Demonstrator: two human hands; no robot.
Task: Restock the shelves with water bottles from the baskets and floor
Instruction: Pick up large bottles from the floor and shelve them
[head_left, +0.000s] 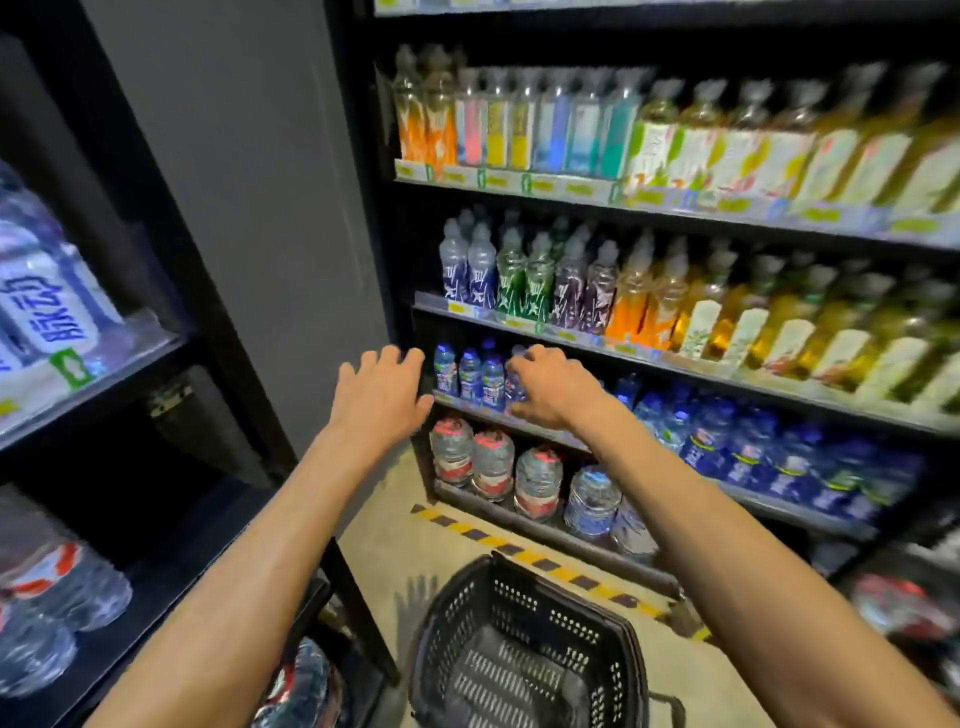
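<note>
Small blue-capped water bottles (470, 376) stand in a row at the left end of the third shelf (540, 423). My right hand (550, 389) reaches over the shelf lip, its fingers curled round one small water bottle (513, 383) at the end of that row. My left hand (382, 392) hovers beside the shelf's left post with its fingers spread and holds nothing. A black plastic basket (467, 587) sits on the floor below my arms, and its visible inside looks empty.
Large red-labelled water bottles (452, 452) fill the bottom shelf, with more blue-labelled water (753, 452) to the right. Coloured drinks occupy the upper shelves. A second shelf unit with water bottles (57, 587) stands at left. Yellow-black tape (519, 553) marks the floor.
</note>
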